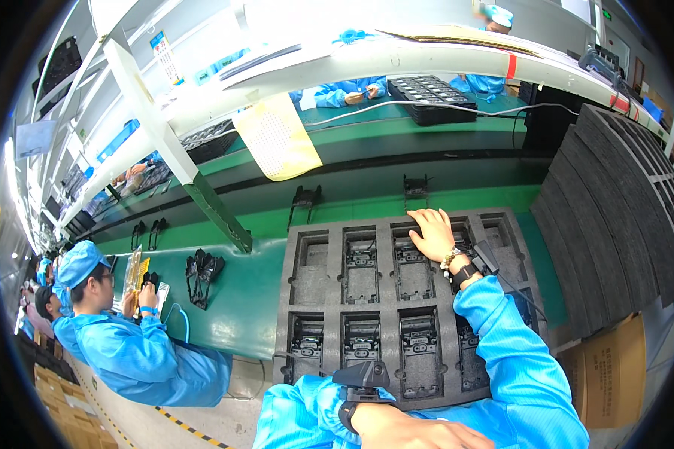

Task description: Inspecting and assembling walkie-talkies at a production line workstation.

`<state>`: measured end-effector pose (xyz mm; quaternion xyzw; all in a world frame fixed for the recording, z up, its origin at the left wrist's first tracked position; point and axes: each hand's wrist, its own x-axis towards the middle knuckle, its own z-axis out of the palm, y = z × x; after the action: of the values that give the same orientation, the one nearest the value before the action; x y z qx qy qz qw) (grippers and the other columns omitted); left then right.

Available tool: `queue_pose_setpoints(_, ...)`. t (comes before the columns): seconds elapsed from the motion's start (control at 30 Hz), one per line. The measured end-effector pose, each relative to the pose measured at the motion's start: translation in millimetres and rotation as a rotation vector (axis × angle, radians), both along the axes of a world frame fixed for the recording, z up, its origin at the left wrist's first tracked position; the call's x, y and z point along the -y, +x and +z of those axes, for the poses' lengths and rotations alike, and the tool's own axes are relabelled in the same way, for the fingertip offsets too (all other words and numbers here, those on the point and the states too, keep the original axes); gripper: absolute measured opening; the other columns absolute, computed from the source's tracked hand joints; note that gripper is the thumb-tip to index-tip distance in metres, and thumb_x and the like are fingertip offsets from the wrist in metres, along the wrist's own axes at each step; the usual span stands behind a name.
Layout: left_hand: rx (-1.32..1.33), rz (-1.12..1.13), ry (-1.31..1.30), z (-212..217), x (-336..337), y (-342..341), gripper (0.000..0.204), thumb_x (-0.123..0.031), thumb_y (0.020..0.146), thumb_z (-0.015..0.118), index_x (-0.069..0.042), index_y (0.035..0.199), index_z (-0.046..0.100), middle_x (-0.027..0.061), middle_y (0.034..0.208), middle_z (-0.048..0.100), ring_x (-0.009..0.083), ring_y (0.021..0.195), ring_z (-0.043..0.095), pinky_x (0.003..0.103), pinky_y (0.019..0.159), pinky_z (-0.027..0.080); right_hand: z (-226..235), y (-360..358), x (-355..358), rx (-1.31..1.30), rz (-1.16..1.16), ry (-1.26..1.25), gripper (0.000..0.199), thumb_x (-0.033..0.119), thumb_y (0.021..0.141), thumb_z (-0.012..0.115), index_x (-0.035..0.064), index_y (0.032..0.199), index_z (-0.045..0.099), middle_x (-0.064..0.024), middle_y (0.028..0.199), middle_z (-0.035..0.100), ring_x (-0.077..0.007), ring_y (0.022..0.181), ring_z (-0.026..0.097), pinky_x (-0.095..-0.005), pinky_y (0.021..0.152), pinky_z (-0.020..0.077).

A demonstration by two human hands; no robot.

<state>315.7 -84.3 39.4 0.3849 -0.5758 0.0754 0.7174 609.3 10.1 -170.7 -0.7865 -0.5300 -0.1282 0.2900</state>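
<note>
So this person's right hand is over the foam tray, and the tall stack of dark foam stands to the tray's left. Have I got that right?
Not quite: the stack stands to the tray's right, as the head view shows. The right hand is over the foam tray.

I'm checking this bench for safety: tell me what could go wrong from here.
Near the bare right hand, the black, boxy wrist device might snag black, frame-like parts in the dark grey, rectangular foam tray. The tall stack of dark grey foam sheets to its right could topple if bumped.
</note>
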Motion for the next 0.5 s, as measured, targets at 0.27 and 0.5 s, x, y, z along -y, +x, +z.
queue_pose_setpoints(0.27,0.008,-0.047,-0.001,-0.6,1.7,-2.0,0.038,-0.037,0.087,0.072,0.001,0.092,0.067,0.0141,0.089,0.064,0.0329,0.08,0.061,0.042,0.071,0.049,-1.2,-0.6,0.5,-0.013,-0.008,-0.028,0.05,0.025,0.084,0.064,0.0129,0.132,0.054,-0.0097,0.127,0.057,-0.0274,0.128,0.047,-0.0493,0.115,0.0234)
queue_pose_setpoints(0.5,0.002,-0.044,-0.001,-2.2,1.8,-0.9,0.032,-0.031,0.088,0.072,0.0,0.092,0.068,0.0128,0.09,0.064,0.0313,0.08,0.062,0.041,0.071,0.05,-1.5,0.8,1.5,-0.015,-0.003,-0.019,0.05,0.025,0.084,0.064,0.0122,0.131,0.055,-0.0098,0.127,0.057,-0.0278,0.128,0.047,-0.0494,0.115,0.0231)
